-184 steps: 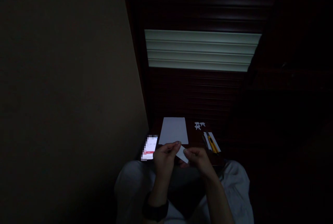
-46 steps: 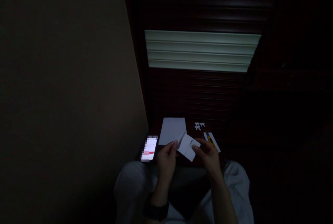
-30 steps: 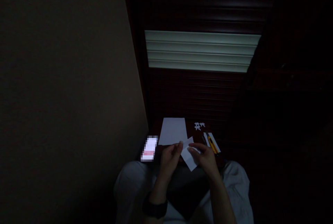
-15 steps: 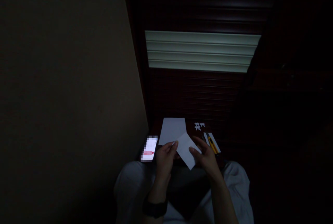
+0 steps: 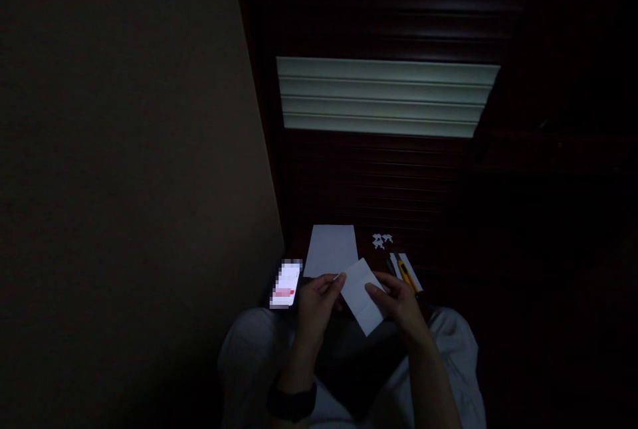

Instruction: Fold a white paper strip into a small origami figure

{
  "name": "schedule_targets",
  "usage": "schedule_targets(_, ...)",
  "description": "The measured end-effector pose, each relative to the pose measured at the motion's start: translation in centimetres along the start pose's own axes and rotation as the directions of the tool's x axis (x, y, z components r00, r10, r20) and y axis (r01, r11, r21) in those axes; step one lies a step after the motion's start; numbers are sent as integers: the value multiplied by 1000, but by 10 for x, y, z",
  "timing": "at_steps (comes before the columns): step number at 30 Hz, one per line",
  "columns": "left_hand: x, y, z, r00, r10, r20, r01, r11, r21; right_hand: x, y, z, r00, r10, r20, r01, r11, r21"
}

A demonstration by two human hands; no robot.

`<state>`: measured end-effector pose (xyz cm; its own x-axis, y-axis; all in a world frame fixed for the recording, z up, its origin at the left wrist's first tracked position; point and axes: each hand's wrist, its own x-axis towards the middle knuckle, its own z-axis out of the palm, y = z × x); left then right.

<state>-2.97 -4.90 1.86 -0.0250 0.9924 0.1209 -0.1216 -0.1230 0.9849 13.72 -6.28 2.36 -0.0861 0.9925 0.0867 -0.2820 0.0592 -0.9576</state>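
A small white paper piece (image 5: 362,295) hangs tilted between both hands above my lap, in front of a small dark table (image 5: 299,246). My left hand (image 5: 319,299) pinches its left corner with thumb and fingers closed. My right hand (image 5: 400,301) grips its right edge, thumb on top. A dark watch band sits on my left wrist. The room is very dim.
On the table lie a white sheet (image 5: 332,250), a lit phone (image 5: 286,283) at the left, small folded paper shapes (image 5: 381,240) at the back right, and a yellow utility knife (image 5: 407,275) on paper strips. A beige wall stands left; a dark slatted door rises behind.
Over the last seconds the small folded paper was opened out into a larger flat piece. Since half a second ago it has dropped slightly lower between the hands.
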Motion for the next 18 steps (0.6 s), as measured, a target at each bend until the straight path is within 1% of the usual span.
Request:
schedule_targets(3,0,2,1,998,19,52,-22,998,58,0,-1,2,1000,-4,31,4,1000,2)
schedule_targets(5,0,2,3,997,16,69,-21,997,68,1,1,2,1000,-9,28,9,1000,-19)
schedule_targets(6,0,2,4,998,14,69,-18,998,59,2,3,2,1000,-7,10,8,999,-36)
schedule_targets(8,-1,1,6,997,3,79,-4,1000,21,5,7,2,998,-2,-62,-2,998,-56)
schedule_targets(11,-3,-2,8,987,-33,160,38,999,-28,8,12,3,985,-17,-173,11,999,-37)
schedule_targets(13,-2,-4,7,981,-47,187,52,998,-26,10,13,3,978,-36,-205,27,999,-43)
schedule_targets(15,-1,-7,4,989,-43,143,45,999,-12,10,13,1,977,-40,-209,30,998,-55)
schedule_targets(18,2,-10,1,999,-23,27,23,1000,-13,8,13,-5,981,-24,-190,11,998,-67)
